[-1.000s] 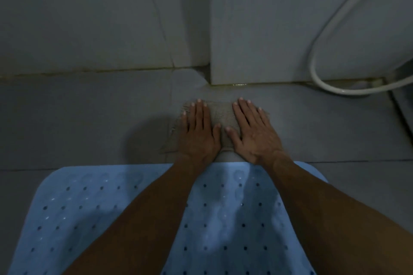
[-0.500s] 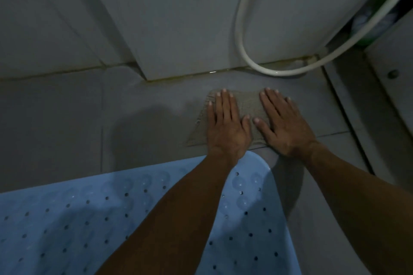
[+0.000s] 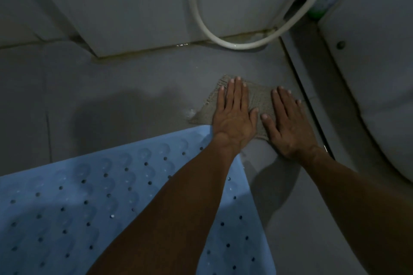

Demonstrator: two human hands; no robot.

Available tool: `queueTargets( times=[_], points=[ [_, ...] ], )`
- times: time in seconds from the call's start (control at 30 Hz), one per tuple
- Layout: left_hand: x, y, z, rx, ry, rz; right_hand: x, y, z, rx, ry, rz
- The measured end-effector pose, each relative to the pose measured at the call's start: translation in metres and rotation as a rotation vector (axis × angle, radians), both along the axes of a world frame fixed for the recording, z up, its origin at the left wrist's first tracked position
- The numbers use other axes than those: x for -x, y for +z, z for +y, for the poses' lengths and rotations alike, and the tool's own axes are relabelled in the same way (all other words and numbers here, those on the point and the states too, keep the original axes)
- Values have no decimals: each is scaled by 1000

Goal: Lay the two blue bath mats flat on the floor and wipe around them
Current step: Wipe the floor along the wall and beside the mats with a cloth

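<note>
A light blue bath mat (image 3: 73, 203) with rows of small holes lies flat on the grey tiled floor, filling the lower left. Just beyond its far right corner a beige woven cloth (image 3: 260, 101) is spread on the tiles. My left hand (image 3: 234, 116) presses flat on the cloth's left half, fingers together and pointing away. My right hand (image 3: 288, 123) lies flat on its right half, thumb towards the left hand. Both forearms cross the mat's right part. Only one mat is in view.
A white hose (image 3: 232, 42) loops down to the floor along the tiled wall (image 3: 134, 6) ahead. A white rounded fixture (image 3: 368, 78) stands close on the right, with a floor strip (image 3: 308, 105) beside my right hand. A green and white object (image 3: 324, 0) sits in the gap at top right.
Both hands have slid the cloth to the right across the tiles, from the mat's far edge to beyond its right corner, close to the white fixture.
</note>
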State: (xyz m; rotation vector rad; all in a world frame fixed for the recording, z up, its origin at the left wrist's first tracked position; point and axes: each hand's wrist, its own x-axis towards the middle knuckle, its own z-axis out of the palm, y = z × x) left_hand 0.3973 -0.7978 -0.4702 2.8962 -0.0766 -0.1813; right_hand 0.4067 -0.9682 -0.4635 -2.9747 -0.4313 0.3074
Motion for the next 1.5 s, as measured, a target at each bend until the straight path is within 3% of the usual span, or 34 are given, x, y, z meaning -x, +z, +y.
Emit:
queueTargets(
  times=[0.33,0.8,1.5],
  points=[
    [68,0,-46,28,-61,-16,79,9,-42,11,-61,9],
    [226,4,-112,109,-52,45,229,8,-109,81,-85,6],
    [223,2,-109,14,-167,67,237,-6,-119,-4,-66,-138]
  ],
)
